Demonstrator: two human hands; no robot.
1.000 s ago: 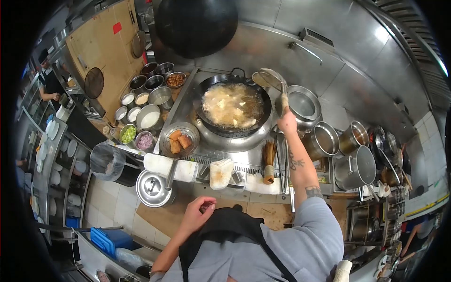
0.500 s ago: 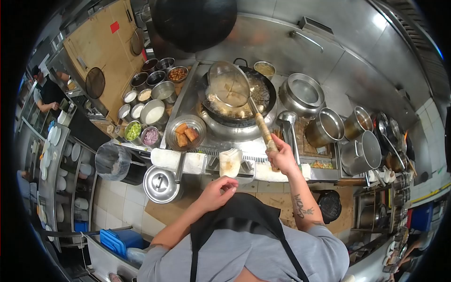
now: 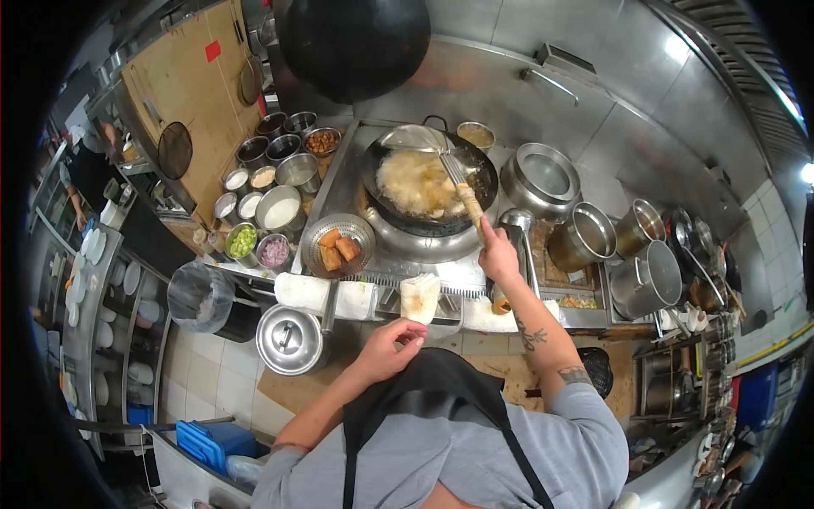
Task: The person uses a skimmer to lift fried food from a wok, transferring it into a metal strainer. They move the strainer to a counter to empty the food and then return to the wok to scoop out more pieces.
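My right hand (image 3: 498,255) is closed around the bamboo handle of a long-handled strainer (image 3: 464,197). Its wide round head is tilted over the far side of a black wok (image 3: 487,165). Pale pieces of food (image 3: 415,182) bubble in the wok's oil; what they are I cannot make out. My left hand (image 3: 392,349) is loosely curled in front of my apron, with nothing visible in it. Just beyond its fingertips, a stained folded cloth (image 3: 419,297) hangs at the stove's front edge.
Left of the wok, a perforated ladle (image 3: 366,246) holds browned chunks (image 3: 340,248). Several ingredient tins, including chopped greens (image 3: 242,241), stand farther left. A lidded pot (image 3: 290,339) sits below. Metal pots (image 3: 582,236) line the right side. Another person (image 3: 89,165) stands at far left.
My right hand has moved forward and up, tipping the strainer head from facing me to nearly edge-on. More bubbling oil shows. My left hand has barely moved.
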